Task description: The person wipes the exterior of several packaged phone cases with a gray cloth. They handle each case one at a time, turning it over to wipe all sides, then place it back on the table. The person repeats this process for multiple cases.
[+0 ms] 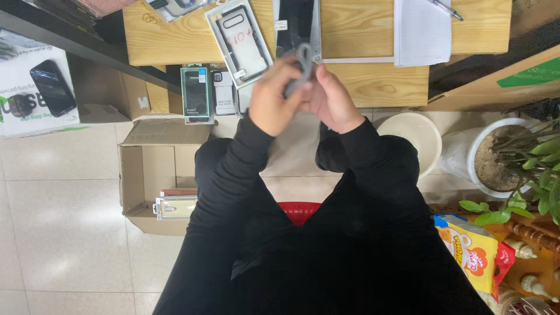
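Head view, looking straight down: left hand (273, 99) and right hand (332, 100) pressed together, both closed on a grey phone case (302, 69), held in the air just past the near edge of the wooden table (373, 81). Case blurred, possibly being flexed. Crowded table edge: packaged phone case (240, 39) to the left, dark box (294, 23) right behind the hands, white notepad (421, 30) to the right. Below, pale tiled floor (64, 227) wide open on the left beside an open cardboard box (153, 175); white bucket (411, 131), potted plant (496, 154) and snack bag (469, 256) crowding the right.
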